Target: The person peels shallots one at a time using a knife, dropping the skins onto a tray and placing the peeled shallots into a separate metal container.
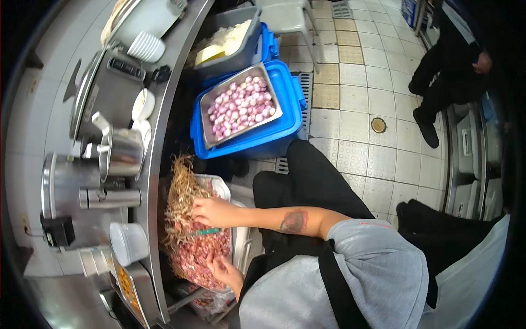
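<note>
My right hand (212, 211), at the end of a tattooed forearm, is over the dry, straw-coloured roots and stalks (183, 192) on a heap of unpeeled shallots (189, 260). Its fingers are bent, and what they pinch is hidden. Just beside it, a teal handle (207, 231) lies across the heap; the rest of that tool does not show. Lower in the view, my left hand (222, 271) is at the edge of the shallots with its fingers curled. Whatever is in them is too small to make out. A pale tray (219, 186) shows under the heap.
Peeled shallots fill a metal pan (207, 129) on a blue lid (293, 109). Behind it stands a grey bin (255, 24). A steel counter (164, 104) runs along the left with pots and a white tub (129, 244). Another person (438, 71) stands at upper right.
</note>
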`<state>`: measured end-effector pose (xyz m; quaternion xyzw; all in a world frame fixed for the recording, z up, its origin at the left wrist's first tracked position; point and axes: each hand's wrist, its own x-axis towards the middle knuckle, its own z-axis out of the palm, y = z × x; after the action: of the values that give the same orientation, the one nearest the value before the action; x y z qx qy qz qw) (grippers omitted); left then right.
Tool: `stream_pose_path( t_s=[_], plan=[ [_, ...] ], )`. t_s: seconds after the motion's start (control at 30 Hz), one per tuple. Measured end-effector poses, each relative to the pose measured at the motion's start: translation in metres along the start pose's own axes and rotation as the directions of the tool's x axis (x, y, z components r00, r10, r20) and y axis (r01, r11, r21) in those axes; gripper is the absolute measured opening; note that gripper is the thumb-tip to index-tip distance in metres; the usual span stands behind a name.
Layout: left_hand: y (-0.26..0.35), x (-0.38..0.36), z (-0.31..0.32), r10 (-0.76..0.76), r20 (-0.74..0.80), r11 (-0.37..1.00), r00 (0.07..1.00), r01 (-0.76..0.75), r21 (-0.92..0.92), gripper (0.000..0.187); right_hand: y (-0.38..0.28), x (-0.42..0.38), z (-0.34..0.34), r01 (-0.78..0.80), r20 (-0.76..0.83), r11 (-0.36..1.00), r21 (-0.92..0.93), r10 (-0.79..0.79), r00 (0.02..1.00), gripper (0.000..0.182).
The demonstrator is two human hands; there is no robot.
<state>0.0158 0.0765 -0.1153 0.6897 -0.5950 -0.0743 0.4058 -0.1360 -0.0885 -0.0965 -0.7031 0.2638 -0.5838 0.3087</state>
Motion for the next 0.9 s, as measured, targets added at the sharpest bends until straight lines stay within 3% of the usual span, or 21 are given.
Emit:
stream_pose_path(
  t_s=[0.13,0.17,0.2,0.27,0.33,0.43,0.53,0.57,0.6,0.77,0.9],
  plan=[
    [0.030,0.017,0.017,0.092,0.023,0.996,0.996,-0.092,0.015,0.016,0.015,0.000,-0.085,-0.193,-0.300,0.981,0.008,0.186,0.935,0.018],
    [0.038,0.020,0.022,0.122,0.014,0.992,0.992,-0.122,0.036,0.018,0.029,0.000,-0.105,-0.227,-0.417,0.972,-0.064,0.180,0.891,0.017],
    [0.046,0.021,0.026,0.090,0.042,0.996,0.995,-0.090,-0.006,0.019,0.048,0.000,-0.126,-0.266,-0.527,0.955,-0.132,0.159,0.835,0.017],
    [0.060,0.022,0.035,0.032,0.101,0.996,0.994,-0.024,-0.086,0.022,0.080,-0.001,-0.168,-0.369,-0.775,0.918,-0.147,0.125,0.619,0.023],
    [0.043,0.019,0.045,0.131,0.081,0.991,0.988,-0.128,-0.033,0.025,0.105,-0.005,-0.208,-0.561,-0.865,0.790,-0.248,0.081,0.496,0.038],
    [0.028,0.016,0.051,0.212,0.096,0.973,0.973,-0.218,0.068,0.028,0.153,-0.013,-0.240,-0.772,-0.917,0.584,-0.252,0.110,0.383,0.045],
    [0.024,0.016,0.046,0.248,0.186,0.954,0.951,-0.272,0.122,0.028,0.197,-0.017,-0.246,-0.792,-0.725,0.610,-0.003,0.544,0.422,0.039],
    [0.026,0.015,0.045,0.198,0.197,0.968,0.960,-0.223,0.113,0.028,0.204,-0.016,-0.235,-0.776,-0.817,0.630,-0.041,0.426,0.389,0.032],
    [0.026,0.016,0.043,0.199,0.214,0.964,0.956,-0.230,0.135,0.028,0.202,-0.014,-0.226,-0.783,-0.848,0.621,-0.018,0.406,0.341,0.026],
    [0.034,0.014,0.040,0.197,0.254,0.956,0.947,-0.243,0.167,0.030,0.170,-0.024,-0.204,-0.762,-0.763,0.642,0.082,0.532,0.366,0.024],
    [0.053,0.018,0.043,0.072,0.193,0.975,0.979,-0.109,0.193,0.028,0.183,-0.033,-0.191,-0.721,-0.796,0.693,0.019,0.447,0.409,0.027]
  ],
)
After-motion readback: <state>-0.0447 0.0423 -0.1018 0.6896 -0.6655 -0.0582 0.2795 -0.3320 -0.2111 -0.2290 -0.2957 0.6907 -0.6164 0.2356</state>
